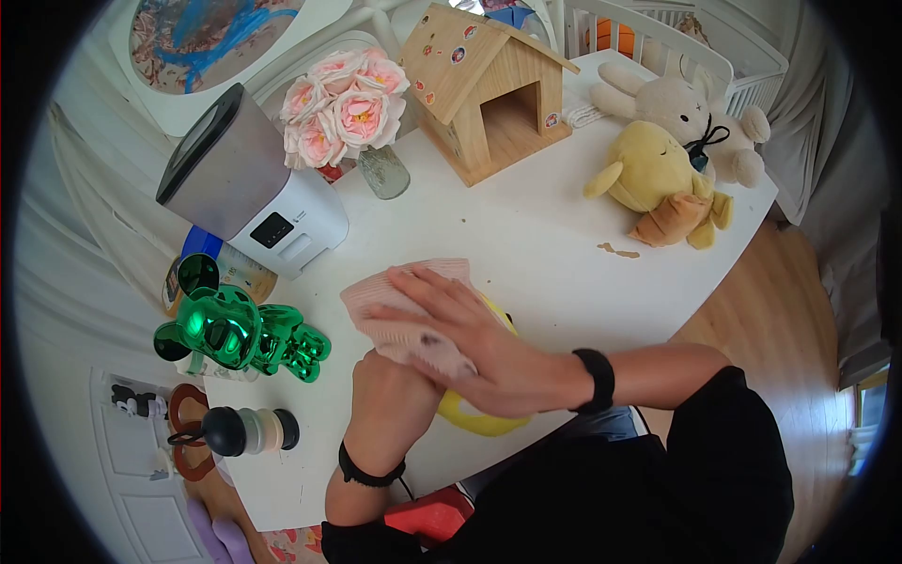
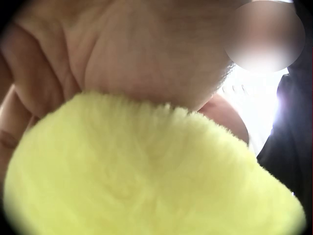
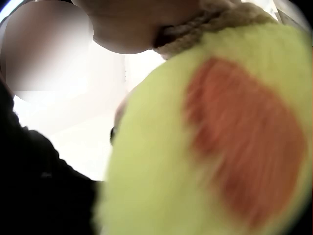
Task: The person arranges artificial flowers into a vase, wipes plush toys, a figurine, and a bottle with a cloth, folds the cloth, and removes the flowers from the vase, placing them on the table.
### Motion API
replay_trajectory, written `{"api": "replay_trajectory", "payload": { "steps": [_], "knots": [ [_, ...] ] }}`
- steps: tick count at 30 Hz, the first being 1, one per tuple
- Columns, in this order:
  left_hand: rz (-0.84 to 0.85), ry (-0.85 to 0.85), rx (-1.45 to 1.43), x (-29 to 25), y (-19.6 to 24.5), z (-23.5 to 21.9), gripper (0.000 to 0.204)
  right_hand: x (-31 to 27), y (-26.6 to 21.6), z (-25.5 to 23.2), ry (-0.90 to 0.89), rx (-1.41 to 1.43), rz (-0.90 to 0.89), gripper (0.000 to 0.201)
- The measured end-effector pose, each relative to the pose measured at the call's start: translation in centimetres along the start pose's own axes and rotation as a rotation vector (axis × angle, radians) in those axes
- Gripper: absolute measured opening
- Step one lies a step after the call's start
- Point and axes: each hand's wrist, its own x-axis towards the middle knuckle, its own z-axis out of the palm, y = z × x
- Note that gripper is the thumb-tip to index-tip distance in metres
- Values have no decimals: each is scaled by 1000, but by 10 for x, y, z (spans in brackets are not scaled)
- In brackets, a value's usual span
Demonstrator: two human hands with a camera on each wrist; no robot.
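A pale pink ribbed cloth (image 1: 399, 291) lies over a yellow plush toy (image 1: 479, 418), mostly hidden beneath the hands. Across the cloth my right hand (image 1: 470, 343) is laid with its fingers stretched out. My left hand (image 1: 395, 404) grips the toy from the near left, its fingertips hidden under cloth and right hand. In the left wrist view the toy's fuzzy yellow side (image 2: 146, 166) meets the left palm. The right wrist view has a round red-orange patch (image 3: 249, 142) on the yellow fur, with knitted fabric (image 3: 220, 27) along its top edge.
On the white table (image 1: 554, 291) stand a shiny green bear figure (image 1: 244, 329), a white-and-grey dispenser (image 1: 272, 188), pink flowers (image 1: 348, 108) in a glass vase and a wooden house (image 1: 489, 89). Two plush toys (image 1: 648, 164) sit far right, near a brown spot (image 1: 618, 251).
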Motion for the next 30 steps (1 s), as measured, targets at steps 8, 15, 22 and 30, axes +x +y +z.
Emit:
{"api": "replay_trajectory", "payload": {
  "steps": [8,15,22,30],
  "knots": [
    [-69,93,-23,4,16,-4,39,38,68,-22,-287,522,620,47],
    [-128,120,-86,4,13,-3,41,-15,76,-33,-102,692,718,49],
    [-149,97,-109,9,12,-4,40,-78,-8,-24,-26,284,273,52],
    [63,212,-308,-5,0,12,54,-48,-36,-20,-207,-96,0,80]
  ]
}}
